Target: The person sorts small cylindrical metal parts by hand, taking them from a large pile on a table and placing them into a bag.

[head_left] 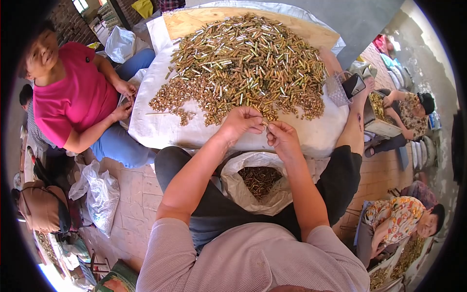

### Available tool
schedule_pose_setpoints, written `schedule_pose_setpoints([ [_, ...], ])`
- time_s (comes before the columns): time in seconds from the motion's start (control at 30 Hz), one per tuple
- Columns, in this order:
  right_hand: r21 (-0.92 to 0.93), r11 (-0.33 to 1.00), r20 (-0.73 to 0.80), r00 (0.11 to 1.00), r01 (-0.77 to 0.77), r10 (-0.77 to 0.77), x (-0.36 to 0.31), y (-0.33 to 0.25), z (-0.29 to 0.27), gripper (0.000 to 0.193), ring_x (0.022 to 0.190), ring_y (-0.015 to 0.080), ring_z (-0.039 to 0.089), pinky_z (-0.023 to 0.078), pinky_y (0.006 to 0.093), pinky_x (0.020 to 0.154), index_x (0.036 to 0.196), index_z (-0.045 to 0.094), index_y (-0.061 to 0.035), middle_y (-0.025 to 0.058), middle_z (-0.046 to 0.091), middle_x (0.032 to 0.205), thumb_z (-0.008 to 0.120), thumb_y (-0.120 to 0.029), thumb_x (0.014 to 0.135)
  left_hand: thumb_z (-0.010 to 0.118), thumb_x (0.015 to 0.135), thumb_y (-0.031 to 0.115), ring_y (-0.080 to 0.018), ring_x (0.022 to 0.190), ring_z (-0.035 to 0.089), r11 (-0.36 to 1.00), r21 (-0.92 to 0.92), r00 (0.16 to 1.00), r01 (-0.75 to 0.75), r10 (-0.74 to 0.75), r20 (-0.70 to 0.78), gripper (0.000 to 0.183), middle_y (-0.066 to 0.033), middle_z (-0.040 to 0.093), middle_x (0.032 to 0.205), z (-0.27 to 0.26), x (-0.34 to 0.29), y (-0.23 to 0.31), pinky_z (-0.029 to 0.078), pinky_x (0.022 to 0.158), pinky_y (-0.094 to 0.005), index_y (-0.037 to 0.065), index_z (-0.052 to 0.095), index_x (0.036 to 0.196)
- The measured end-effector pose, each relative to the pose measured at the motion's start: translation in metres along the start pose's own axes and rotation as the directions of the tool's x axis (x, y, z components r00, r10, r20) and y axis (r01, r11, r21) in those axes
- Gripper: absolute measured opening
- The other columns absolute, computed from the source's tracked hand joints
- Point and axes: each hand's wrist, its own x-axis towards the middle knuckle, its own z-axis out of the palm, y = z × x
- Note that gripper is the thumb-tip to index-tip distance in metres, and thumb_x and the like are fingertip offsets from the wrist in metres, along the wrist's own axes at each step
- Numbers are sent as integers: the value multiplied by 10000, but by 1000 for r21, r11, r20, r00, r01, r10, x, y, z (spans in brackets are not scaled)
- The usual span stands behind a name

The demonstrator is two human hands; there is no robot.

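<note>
My left hand [242, 120] and my right hand [283, 137] meet over the near edge of a white-covered table [165, 127]. Both have thumb and fingers pinched at a small brass-coloured metal piece [265, 123], largely hidden by the fingertips. Just beyond them spreads a big heap of brass-coloured metal sleeves [248, 58], shaped like short cylinders. Smaller copper-toned metal parts [177, 95] fringe the heap at its near and left edges. Below my hands, between my legs, stands an open white woven sack [238, 197] with many dark slim metal parts [261, 182] inside.
At the left edge of the table sits a person in a pink shirt [73, 97]. A wooden board [189, 19] backs the heap. On the right are a phone [354, 85] and a mesh pouch [336, 90]. Filled plastic bags [103, 194] rest on the left floor; other people work at right.
</note>
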Motion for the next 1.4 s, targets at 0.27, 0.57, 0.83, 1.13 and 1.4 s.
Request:
schedule_pose_setpoints([
  [0.27, 140, 990, 105, 994, -28, 13, 0, 1, -9, 109, 635, 111, 607, 502, 244, 558, 971, 653, -59, 33, 667, 802, 695, -141, 913, 653, 921, 37, -222, 769, 707, 980, -197, 999, 18, -8, 51, 104, -106, 665, 895, 9, -3, -6, 620, 710, -321, -39, 634, 988],
  [0.57, 190, 981, 112, 992, 29, -51, 8, 9, -29, 63, 615, 114, 601, 477, 245, 523, 933, 644, -62, 36, 657, 787, 681, -108, 912, 677, 918, 101, -208, 791, 694, 958, -273, 995, 84, -64, 81, 165, -100, 668, 904, 11, 3, -20, 608, 706, -332, -25, 649, 1022],
  [0.83, -379, 922, 369, 899, -86, 236, 5, -15, -50, 46, 590, 88, 562, 447, 234, 510, 880, 655, -18, 31, 626, 728, 681, -46, 853, 627, 829, 70, -362, 847, 684, 184, 982, 938, 50, 330, -109, 191, -211, 678, 966, -45, 6, 8, 563, 774, -426, 38, 688, 1008],
  [1.13, -861, 310, 292, 892, 402, -345, 42, 19, -62, 117, 670, 132, 587, 487, 283, 630, 946, 696, 6, 44, 633, 753, 696, -66, 854, 546, 845, 38, -381, 972, 668, -94, 980, 962, 178, 229, -152, 197, -221, 623, 1082, -49, 9, 4, 561, 809, -462, 39, 679, 990],
  [1.4, -914, -67, 386, 812, 399, -438, 44, 22, -50, 123, 740, 366, 613, 496, 429, 673, 924, 703, -52, 181, 614, 820, 696, -76, 803, 549, 838, 42, -378, 973, 666, -144, 990, 983, -2, 180, 28, 190, -227, 625, 1070, -46, 3, 11, 560, 807, -461, 27, 683, 971],
])
